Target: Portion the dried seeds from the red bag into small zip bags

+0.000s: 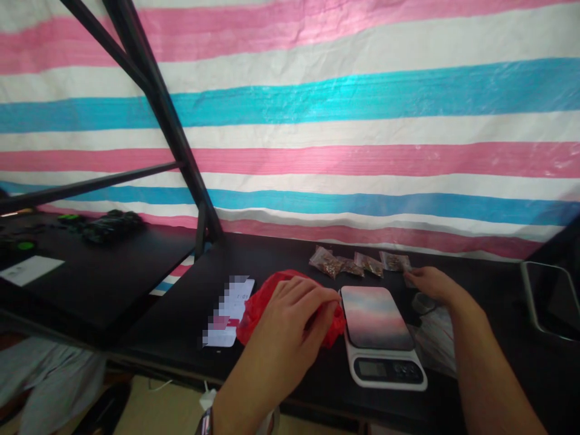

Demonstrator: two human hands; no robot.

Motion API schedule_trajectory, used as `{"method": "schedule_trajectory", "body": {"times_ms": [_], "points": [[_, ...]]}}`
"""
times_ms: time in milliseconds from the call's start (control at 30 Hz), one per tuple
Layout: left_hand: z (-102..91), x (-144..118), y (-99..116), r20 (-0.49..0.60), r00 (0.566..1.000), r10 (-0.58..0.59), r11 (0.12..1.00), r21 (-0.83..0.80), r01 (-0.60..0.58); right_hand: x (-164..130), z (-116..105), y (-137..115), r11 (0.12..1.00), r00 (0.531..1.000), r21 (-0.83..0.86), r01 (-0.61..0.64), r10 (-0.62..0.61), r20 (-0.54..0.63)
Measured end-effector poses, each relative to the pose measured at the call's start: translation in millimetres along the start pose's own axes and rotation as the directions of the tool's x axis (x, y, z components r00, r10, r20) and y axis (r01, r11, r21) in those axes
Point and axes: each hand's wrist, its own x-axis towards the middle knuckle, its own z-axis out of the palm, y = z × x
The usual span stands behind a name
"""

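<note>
Near the surface's [294,254] front edge, the left hand [290,320] pinches a red bag [258,305] beside the scale [378,332]; the right hand [430,283], fingers loosely curled, touches the packets [362,263] at the back edge.

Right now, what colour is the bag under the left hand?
Red. The bag lies crumpled under the left hand; the head view shows it best.

red bag [260,302], white scale [385,368], pink-blue-white striped tarp [344,121], black table [489,356]

Black table [281,254]: scale [380,338], red bag [263,302], packets [357,263].
</note>
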Motion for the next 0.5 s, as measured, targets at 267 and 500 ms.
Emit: {"method": "schedule_trajectory", "body": {"times_ms": [267,500], "points": [[-11.1,-3.9,-9.7,-0.005,0.999,-0.052,0.999,-0.004,0.052,-5.1,7.4,3.6,0.995,0.992,-0.038,-0.092,0.088,-0.085],[-17.8,-4.7,-10.8,-0.036,0.996,-0.082,0.997,-0.009,0.081,-18.2,-2.7,1.0,0.997,0.974,0.007,-0.079,0.079,-0.214]]}}
